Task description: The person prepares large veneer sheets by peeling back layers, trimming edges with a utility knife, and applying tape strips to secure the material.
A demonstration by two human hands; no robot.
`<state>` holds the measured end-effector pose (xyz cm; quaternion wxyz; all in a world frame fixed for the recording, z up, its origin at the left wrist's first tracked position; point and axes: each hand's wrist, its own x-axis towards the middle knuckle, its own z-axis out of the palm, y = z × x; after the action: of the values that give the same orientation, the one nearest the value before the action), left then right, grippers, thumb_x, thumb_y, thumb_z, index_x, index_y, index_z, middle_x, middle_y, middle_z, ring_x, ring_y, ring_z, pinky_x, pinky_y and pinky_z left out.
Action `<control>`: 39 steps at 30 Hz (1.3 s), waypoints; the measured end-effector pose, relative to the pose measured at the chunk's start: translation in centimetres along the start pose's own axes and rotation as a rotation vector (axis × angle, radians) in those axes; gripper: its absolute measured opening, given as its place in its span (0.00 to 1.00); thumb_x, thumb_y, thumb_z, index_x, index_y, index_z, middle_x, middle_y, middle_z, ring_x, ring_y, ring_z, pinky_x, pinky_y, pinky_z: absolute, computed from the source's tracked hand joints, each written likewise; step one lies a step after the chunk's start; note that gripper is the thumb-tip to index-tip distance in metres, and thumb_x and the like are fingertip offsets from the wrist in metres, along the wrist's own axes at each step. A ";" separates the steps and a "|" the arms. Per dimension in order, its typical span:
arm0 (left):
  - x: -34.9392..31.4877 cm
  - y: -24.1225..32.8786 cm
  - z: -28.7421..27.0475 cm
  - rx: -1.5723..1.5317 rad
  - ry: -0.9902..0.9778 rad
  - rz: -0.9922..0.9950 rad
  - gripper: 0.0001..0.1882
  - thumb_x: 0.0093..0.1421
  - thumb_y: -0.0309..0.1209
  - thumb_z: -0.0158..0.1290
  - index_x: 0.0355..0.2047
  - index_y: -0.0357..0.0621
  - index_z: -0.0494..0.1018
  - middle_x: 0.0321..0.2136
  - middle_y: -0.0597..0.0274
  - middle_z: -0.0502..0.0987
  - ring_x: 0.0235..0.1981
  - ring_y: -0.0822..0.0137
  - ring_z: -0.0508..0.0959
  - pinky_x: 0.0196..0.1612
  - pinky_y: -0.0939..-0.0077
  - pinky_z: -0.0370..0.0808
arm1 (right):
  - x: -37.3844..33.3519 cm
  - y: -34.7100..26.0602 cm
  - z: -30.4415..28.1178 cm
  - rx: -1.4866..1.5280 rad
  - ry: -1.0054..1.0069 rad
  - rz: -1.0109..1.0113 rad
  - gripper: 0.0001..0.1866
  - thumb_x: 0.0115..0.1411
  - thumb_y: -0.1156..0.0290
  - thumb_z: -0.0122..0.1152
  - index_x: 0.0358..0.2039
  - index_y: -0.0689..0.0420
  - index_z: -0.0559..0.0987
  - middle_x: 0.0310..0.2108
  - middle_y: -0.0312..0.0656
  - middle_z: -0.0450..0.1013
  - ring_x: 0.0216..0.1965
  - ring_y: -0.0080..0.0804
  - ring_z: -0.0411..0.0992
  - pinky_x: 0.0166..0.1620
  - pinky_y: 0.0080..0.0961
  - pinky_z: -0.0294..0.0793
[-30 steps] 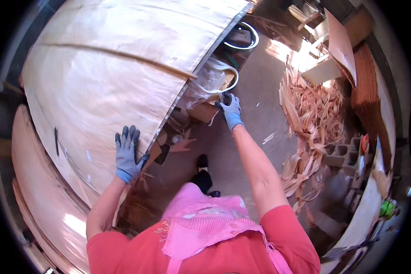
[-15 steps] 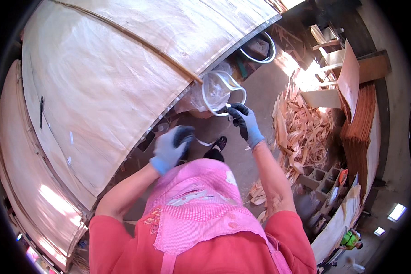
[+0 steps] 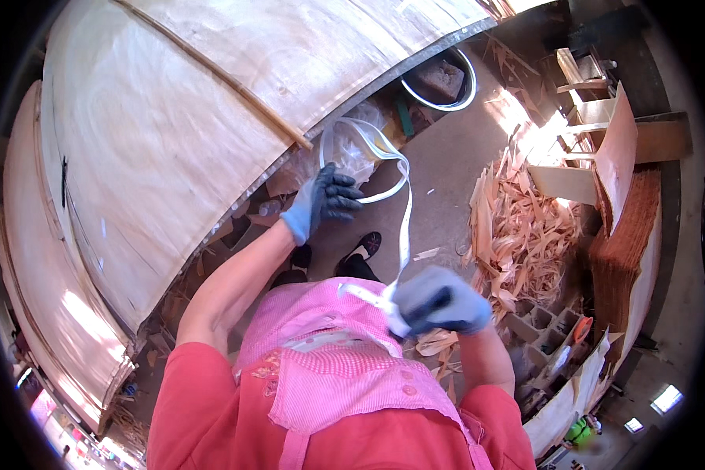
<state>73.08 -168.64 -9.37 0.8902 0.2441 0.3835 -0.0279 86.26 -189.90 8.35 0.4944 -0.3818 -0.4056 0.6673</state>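
Note:
My left hand (image 3: 325,202), in a grey-blue glove with dark palm and fingers, curls around the lower left side of a looped white strap (image 3: 388,193). The exact grip under its fingers is partly hidden. From the loops, one length of strap runs down to my right hand (image 3: 440,301), gloved alike and blurred. That hand is closed on the strap in front of my pink apron (image 3: 329,337), and a short piece sticks out to its left. Behind the loops lies a clear plastic bag (image 3: 352,149).
A broad stack of thin wood sheets (image 3: 172,133) fills the left, with a wooden stick (image 3: 219,70) on top. Another white strap coil (image 3: 471,86) rests near a brick (image 3: 439,81). Wood shavings (image 3: 517,227), hollow blocks (image 3: 536,321) and stacked veneer (image 3: 623,258) stand right.
My right hand has left the loops and come down toward my apron, drawing out a length of strap. My left hand has moved up and right to the loops.

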 end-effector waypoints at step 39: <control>-9.6 -6.9 -4.3 0.917 -0.025 0.457 0.36 0.57 0.31 0.60 0.64 0.43 0.58 0.62 0.60 0.64 0.60 0.65 0.67 0.60 0.72 0.65 | 6.3 17.5 -1.8 0.517 0.679 0.368 0.18 0.67 0.54 0.50 0.34 0.57 0.78 0.19 0.33 0.71 0.14 0.16 0.59 0.17 0.13 0.52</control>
<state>61.82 -174.09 -8.01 0.6797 0.6867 0.2579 -0.0009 80.39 -186.69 -9.08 0.5513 -0.5087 0.0334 0.6604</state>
